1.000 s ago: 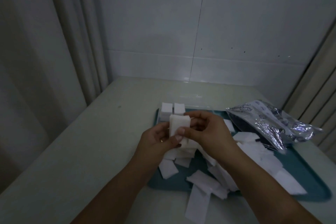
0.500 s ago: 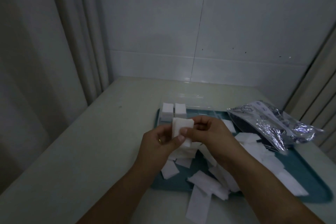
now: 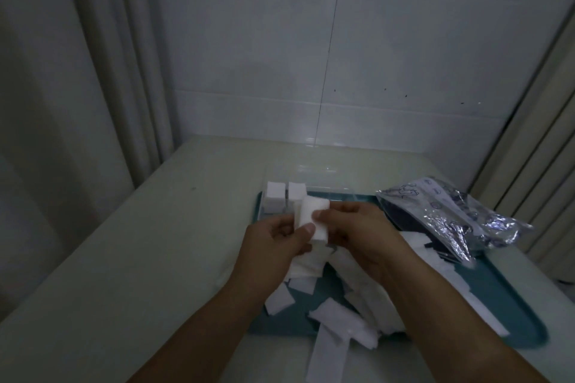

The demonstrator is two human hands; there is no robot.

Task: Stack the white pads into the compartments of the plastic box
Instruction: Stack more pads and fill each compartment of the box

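Both hands, left hand (image 3: 273, 239) and right hand (image 3: 357, 233), are pinching a pad stack (image 3: 312, 218). Seemingly two compartments of the plastic box (image 3: 284, 200) are holding pads; many loose pads (image 3: 336, 314) are waiting.

A small stack of white pads (image 3: 312, 218) stands nearly upright, tilted slightly, above a teal tray, pinched from both sides. Behind it, two full columns of pads (image 3: 284, 200) fill the left-hand compartments of the clear plastic box (image 3: 326, 179). Loose white pads (image 3: 337, 317) lie scattered flat across the tray, one strip overhanging its near edge.
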